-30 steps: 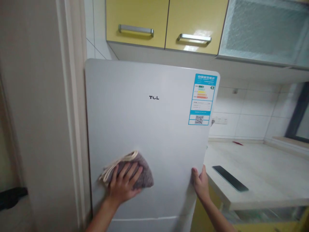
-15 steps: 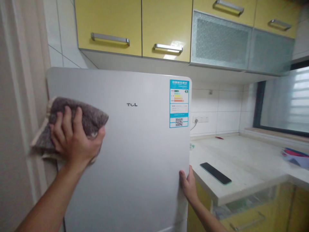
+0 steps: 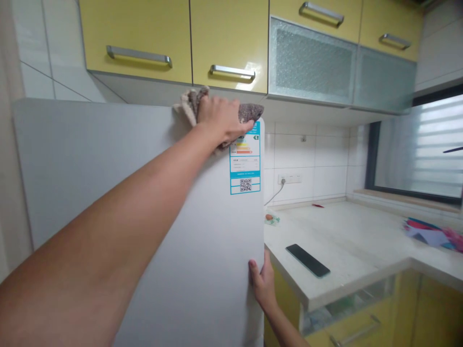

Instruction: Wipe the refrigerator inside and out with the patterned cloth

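Observation:
My left hand (image 3: 221, 118) holds a brown cleaning cloth (image 3: 250, 113) against the upper right of the white refrigerator door (image 3: 87, 149). Part of the cloth bunches up over the door's top edge, and its lighter side shows at the left. The blue energy label (image 3: 245, 166) is partly covered by the cloth and hand at its top. Lower down, my right hand (image 3: 264, 284) grips the door's right edge, thumb on the front face and fingers round the side. My left forearm crosses the door and hides its middle.
Yellow wall cabinets (image 3: 137, 29) hang close above the refrigerator. To the right, a white countertop (image 3: 347, 241) bears a phone (image 3: 307, 260), a small bag (image 3: 272, 218) and coloured papers (image 3: 427, 233). A plug and cord (image 3: 283, 181) sit in the wall socket behind.
My left hand has carried the cloth from the door's left side up and right to its top right. My right hand stays on the edge. The view has shifted slightly right.

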### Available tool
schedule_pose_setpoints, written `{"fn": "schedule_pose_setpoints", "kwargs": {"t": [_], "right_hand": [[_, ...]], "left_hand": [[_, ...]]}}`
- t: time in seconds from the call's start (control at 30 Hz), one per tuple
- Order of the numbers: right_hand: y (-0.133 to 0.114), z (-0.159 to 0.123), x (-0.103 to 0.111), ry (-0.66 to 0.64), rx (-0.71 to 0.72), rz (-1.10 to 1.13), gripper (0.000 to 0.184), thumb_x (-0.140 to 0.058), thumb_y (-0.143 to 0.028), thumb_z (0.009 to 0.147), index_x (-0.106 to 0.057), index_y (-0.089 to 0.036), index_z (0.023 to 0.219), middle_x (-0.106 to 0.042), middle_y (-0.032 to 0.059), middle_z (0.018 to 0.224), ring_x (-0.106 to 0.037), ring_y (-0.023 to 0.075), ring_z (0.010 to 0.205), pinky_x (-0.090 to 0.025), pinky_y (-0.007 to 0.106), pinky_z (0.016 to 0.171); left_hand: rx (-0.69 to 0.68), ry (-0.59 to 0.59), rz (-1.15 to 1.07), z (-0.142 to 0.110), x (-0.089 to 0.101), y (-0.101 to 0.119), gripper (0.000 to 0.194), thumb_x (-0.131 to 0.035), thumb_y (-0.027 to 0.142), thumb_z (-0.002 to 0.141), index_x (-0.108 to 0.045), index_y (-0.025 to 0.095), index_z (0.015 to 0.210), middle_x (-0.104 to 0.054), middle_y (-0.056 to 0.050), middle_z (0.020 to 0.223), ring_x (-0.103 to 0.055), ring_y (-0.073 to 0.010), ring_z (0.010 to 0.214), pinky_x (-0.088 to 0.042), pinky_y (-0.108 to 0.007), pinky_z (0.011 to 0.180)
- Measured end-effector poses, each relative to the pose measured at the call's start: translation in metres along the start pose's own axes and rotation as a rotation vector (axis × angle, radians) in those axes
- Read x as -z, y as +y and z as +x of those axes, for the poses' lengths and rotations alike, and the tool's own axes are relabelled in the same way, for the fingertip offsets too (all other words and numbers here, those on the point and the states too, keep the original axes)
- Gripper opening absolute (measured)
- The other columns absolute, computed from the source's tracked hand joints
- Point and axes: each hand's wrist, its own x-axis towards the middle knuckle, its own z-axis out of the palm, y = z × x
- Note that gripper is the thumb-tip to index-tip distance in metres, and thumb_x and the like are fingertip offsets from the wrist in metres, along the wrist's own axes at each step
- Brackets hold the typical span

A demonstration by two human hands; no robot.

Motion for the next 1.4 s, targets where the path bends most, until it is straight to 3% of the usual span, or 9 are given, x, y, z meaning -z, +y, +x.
{"fn": "schedule_pose_setpoints", "kwargs": {"t": [0.17, 0.43, 0.73, 0.9, 0.97, 1.07, 1.17, 1.27, 1.4], "right_hand": [[0.002, 0.000, -0.001, 0.004, 0.015, 0.008, 0.054, -0.055, -0.071, 0.105, -0.063, -0.022, 0.126, -0.073, 0.0113, 0.114, -0.072, 0.0318, 0.104, -0.059, 0.044, 0.090], [-0.002, 0.002, 0.000, -0.005, 0.030, 0.006, 0.053, -0.054, -0.071, 0.106, -0.064, -0.022, 0.122, -0.073, 0.0103, 0.109, -0.072, 0.0299, 0.100, -0.060, 0.042, 0.089], [-0.008, 0.007, 0.008, -0.067, 0.038, 0.056, 0.054, -0.055, -0.069, 0.106, -0.062, -0.023, 0.133, -0.074, 0.0116, 0.122, -0.073, 0.0318, 0.114, -0.061, 0.042, 0.094], [-0.010, 0.007, 0.009, -0.073, 0.034, 0.042, 0.057, -0.052, -0.070, 0.107, -0.061, -0.023, 0.137, -0.075, 0.0119, 0.123, -0.073, 0.0322, 0.115, -0.061, 0.045, 0.099], [-0.012, 0.007, 0.009, -0.071, 0.041, 0.043, 0.054, -0.051, -0.070, 0.107, -0.063, -0.023, 0.132, -0.075, 0.0116, 0.121, -0.072, 0.0319, 0.117, -0.062, 0.044, 0.099], [-0.013, 0.007, 0.009, -0.073, 0.029, 0.045, 0.055, -0.051, -0.072, 0.107, -0.063, -0.023, 0.130, -0.075, 0.0120, 0.120, -0.072, 0.0318, 0.119, -0.062, 0.044, 0.099], [-0.010, 0.006, 0.007, -0.040, 0.006, 0.033, 0.060, -0.051, -0.075, 0.106, -0.063, -0.022, 0.131, -0.075, 0.0133, 0.120, -0.072, 0.0328, 0.116, -0.062, 0.046, 0.098], [-0.003, 0.005, 0.005, -0.007, -0.014, 0.033, 0.062, -0.052, -0.077, 0.104, -0.063, -0.021, 0.127, -0.074, 0.0150, 0.120, -0.071, 0.0341, 0.115, -0.061, 0.047, 0.095], [0.006, 0.005, 0.006, -0.013, -0.046, 0.034, 0.064, -0.055, -0.078, 0.102, -0.063, -0.020, 0.127, -0.073, 0.0161, 0.121, -0.070, 0.0348, 0.113, -0.058, 0.050, 0.098]], "left_hand": [[-0.164, -0.044, 0.090, 0.027, -0.018, 0.055, 0.070, -0.063, 0.067, 0.095, -0.067, 0.010, 0.136, -0.071, -0.017, 0.137, -0.061, -0.0445, 0.137, -0.041, -0.062, 0.114], [-0.466, -0.171, 0.229, 0.032, -0.014, 0.072, 0.058, -0.075, 0.050, 0.092, -0.073, 0.008, 0.132, -0.071, -0.020, 0.144, -0.055, -0.0439, 0.145, -0.039, -0.063, 0.121], [-0.700, -0.358, 0.067, -0.089, -0.084, 0.125, 0.039, -0.091, 0.046, 0.073, -0.085, 0.022, 0.103, -0.085, -0.013, 0.114, -0.075, -0.0334, 0.116, -0.049, -0.049, 0.118], [-0.609, -0.157, -0.054, -0.207, -0.111, 0.071, 0.071, -0.069, 0.047, 0.096, -0.054, 0.021, 0.160, -0.047, -0.009, 0.175, -0.040, -0.0270, 0.163, -0.045, -0.042, 0.126], [-0.308, 0.062, -0.107, -0.270, -0.118, 0.037, 0.081, -0.068, 0.047, 0.097, -0.039, 0.028, 0.170, -0.043, -0.004, 0.177, -0.042, -0.0264, 0.162, -0.046, -0.044, 0.126], [0.253, 0.359, -0.020, -0.365, -0.123, -0.024, 0.096, -0.072, 0.044, 0.089, -0.028, 0.036, 0.174, -0.038, -0.006, 0.179, -0.045, -0.0434, 0.158, -0.036, -0.073, 0.128], [0.616, 0.517, -0.059, -0.420, -0.110, -0.092, 0.104, -0.068, 0.056, 0.077, -0.021, 0.055, 0.170, -0.019, 0.015, 0.183, -0.031, -0.0501, 0.164, -0.032, -0.081, 0.126], [0.561, 0.510, -0.064, -0.411, -0.076, -0.151, 0.107, -0.070, 0.057, 0.075, -0.019, 0.060, 0.169, -0.016, 0.019, 0.183, -0.027, -0.0491, 0.166, -0.021, -0.075, 0.135], [0.421, 0.519, 0.005, -0.324, -0.019, -0.200, 0.098, -0.074, 0.051, 0.085, -0.032, 0.037, 0.172, -0.029, -0.002, 0.184, -0.031, -0.0469, 0.165, -0.026, -0.071, 0.134]]}}
